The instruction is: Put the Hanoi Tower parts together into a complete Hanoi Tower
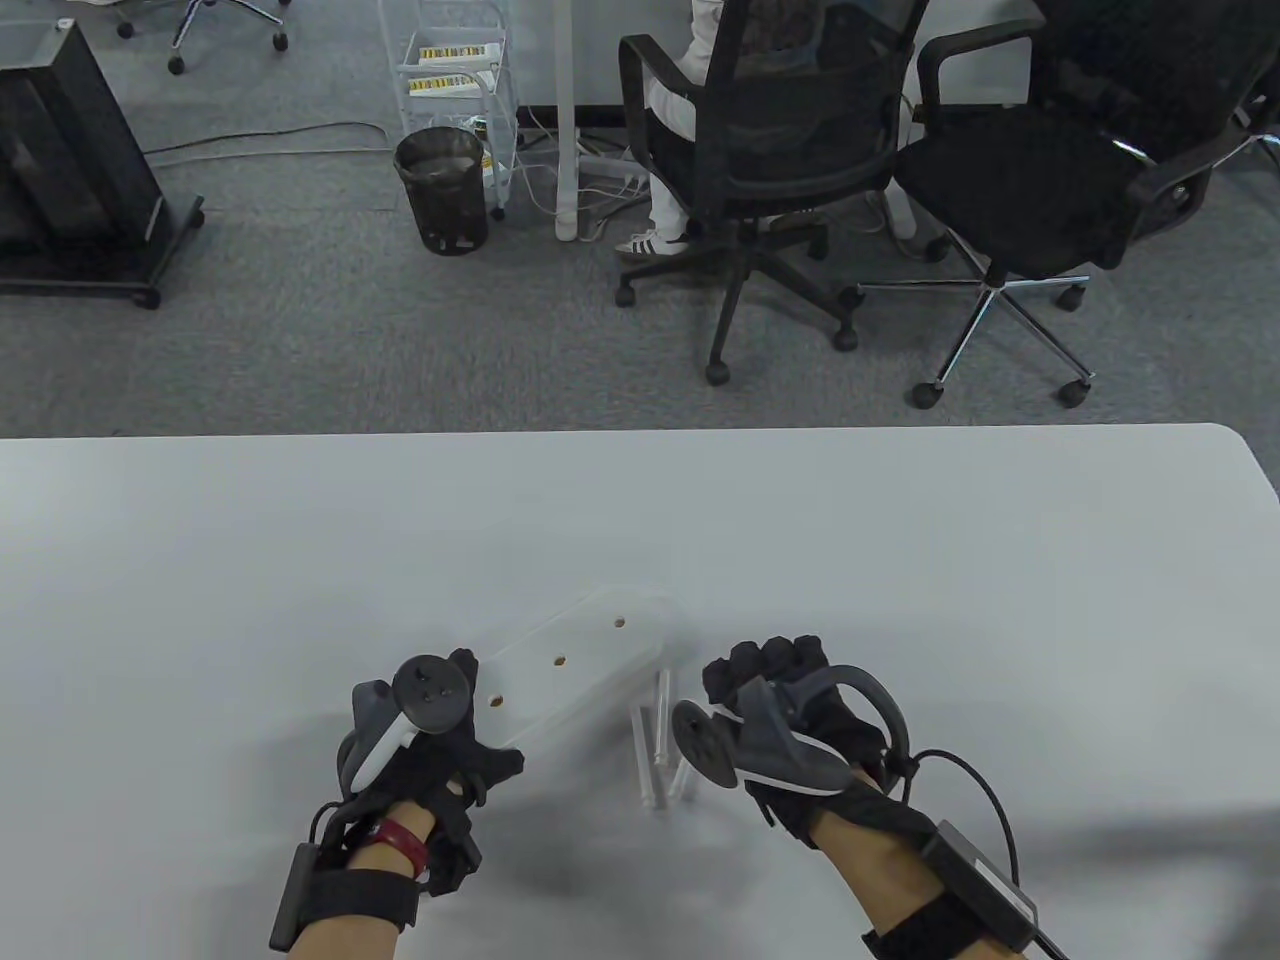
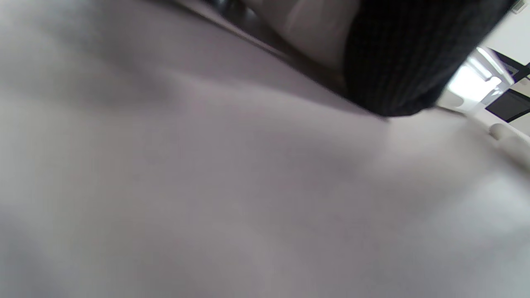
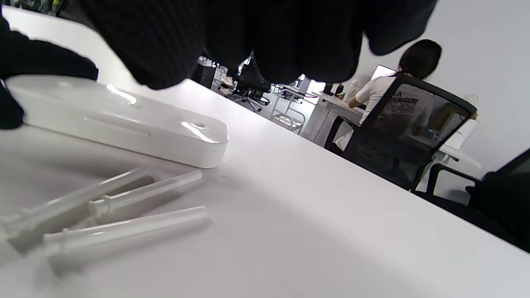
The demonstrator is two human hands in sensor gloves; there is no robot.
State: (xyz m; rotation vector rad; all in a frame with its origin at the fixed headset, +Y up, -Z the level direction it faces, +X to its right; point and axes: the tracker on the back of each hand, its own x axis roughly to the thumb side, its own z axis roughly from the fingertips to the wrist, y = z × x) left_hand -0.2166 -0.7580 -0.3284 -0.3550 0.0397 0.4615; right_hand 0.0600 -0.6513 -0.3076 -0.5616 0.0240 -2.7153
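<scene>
Both hands sit near the white base (image 1: 575, 665). Left hand (image 1: 430, 740) touches its near end; right hand (image 1: 790, 725), fingers curled and holding nothing, hovers beside three white pegs (image 1: 660, 745).

black office chairs (image 1: 760, 170), a wastebasket (image 1: 442, 190), grey carpet (image 1: 300, 340).

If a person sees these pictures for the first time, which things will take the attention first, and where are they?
First come the two black-gloved hands at the near edge of the white table: the left hand rests on the near end of the white base, a long board with three holes. Between the hands, three white pegs lie loose beside the base, just in front of the right hand.
</scene>
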